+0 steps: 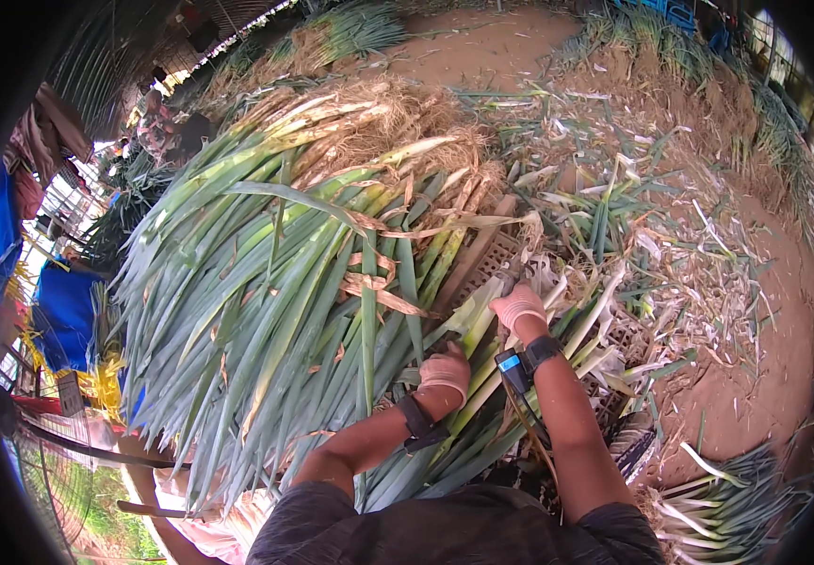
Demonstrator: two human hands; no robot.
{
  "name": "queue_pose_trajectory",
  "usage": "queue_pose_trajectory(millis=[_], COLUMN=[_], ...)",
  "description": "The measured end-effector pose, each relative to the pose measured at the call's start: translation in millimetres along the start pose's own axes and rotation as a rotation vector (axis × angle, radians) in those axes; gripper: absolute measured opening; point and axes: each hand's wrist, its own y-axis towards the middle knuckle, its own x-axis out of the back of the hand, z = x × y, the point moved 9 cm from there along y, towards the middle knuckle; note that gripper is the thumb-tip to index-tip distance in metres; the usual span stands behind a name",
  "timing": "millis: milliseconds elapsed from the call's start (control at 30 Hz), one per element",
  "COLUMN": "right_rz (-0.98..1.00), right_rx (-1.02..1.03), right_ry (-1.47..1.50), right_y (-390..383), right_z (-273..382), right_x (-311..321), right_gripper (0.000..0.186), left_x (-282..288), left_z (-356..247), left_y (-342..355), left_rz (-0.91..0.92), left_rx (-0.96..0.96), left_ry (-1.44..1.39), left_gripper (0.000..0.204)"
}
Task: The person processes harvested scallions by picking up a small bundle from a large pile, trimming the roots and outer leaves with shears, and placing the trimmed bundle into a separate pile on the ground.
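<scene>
My left hand [445, 373], in a pale glove with dark fingertips, is closed round a green onion stalk [471, 331] at the right side of a big heap of green onions [266, 273]. Up and to the right, my right hand [518, 307], gloved the same way, has its fingers bent together by the stalk's pale upper end. What lies between those fingers is hidden. Several loose green onions [594, 318] slant beneath and beside my right forearm. Both wrists wear dark bands, and a small device with a lit blue screen [511, 363] sits by the right one.
A brown slatted crate [479, 266] shows under the heap's right edge. Peeled leaves and scraps [652, 254] litter the dirt floor [770, 320]. Trimmed green onions [723, 504] lie at lower right. More bundles [355, 33] stand at the back. A blue sheet [63, 315] hangs at left.
</scene>
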Motion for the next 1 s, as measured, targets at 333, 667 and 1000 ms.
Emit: queue_pose_trajectory(millis=[333, 667, 1000], right_rz=[-0.082, -0.092, -0.195], right_rx=[0.113, 0.028, 0.129], right_ry=[0.335, 0.569, 0.609], right_y=[-34.0, -40.7, -44.2], right_z=[-27.4, -47.7, -71.4], right_x=[6.2, 8.1, -3.0], right_gripper=[0.055, 0.047, 0.048], left_x=[8.9, 31.4, 3.2], left_z=[6.5, 11.2, 17.4], left_y=[-4.5, -8.3, -1.8], left_rz=[-0.016, 0.128, 0.103], left_rx=[-0.067, -0.265, -0.031], left_ry=[-0.044, 0.06, -0.127], left_gripper=[0.046, 0.055, 0.031])
